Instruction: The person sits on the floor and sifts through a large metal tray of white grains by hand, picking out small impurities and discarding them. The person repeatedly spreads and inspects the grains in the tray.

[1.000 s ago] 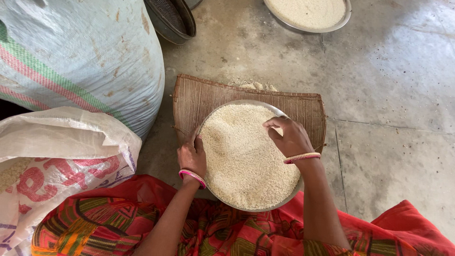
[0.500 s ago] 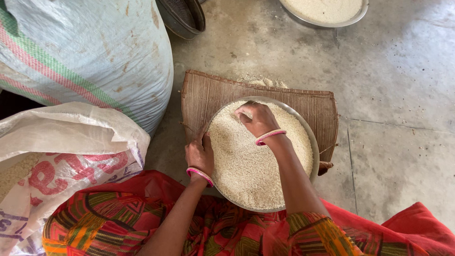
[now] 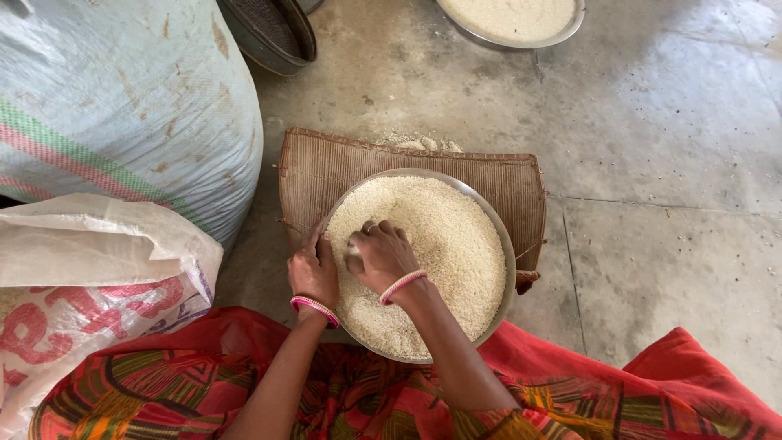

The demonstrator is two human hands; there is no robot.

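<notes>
Round metal bowl [image 3: 498, 244] heaped with pale white grain [image 3: 444, 236], set on a woven brown tray [image 3: 326, 167] on the concrete floor [image 3: 652, 163], left hand [image 3: 314, 269] fingers clasping the bowl's rim, right hand [image 3: 383, 254] fingers curled shut into the grain

The right hand [image 3: 383, 254] lies palm down in the rice [image 3: 440, 244], so its fingertips and whatever they pinch are hidden. The left hand [image 3: 313, 270] covers part of the metal bowl [image 3: 509, 269] rim at centre left. The bowl hides most of the woven tray [image 3: 326, 171] beneath it. At the top edge, a second bowl of rice [image 3: 511, 20] and a dark sieve [image 3: 273, 33] are cut off. The 2 sacks, one striped [image 3: 122, 106] in the upper left and one printed [image 3: 90, 285] at lower left, run past the left edge. The person's arms leave the frame at the bottom.
</notes>
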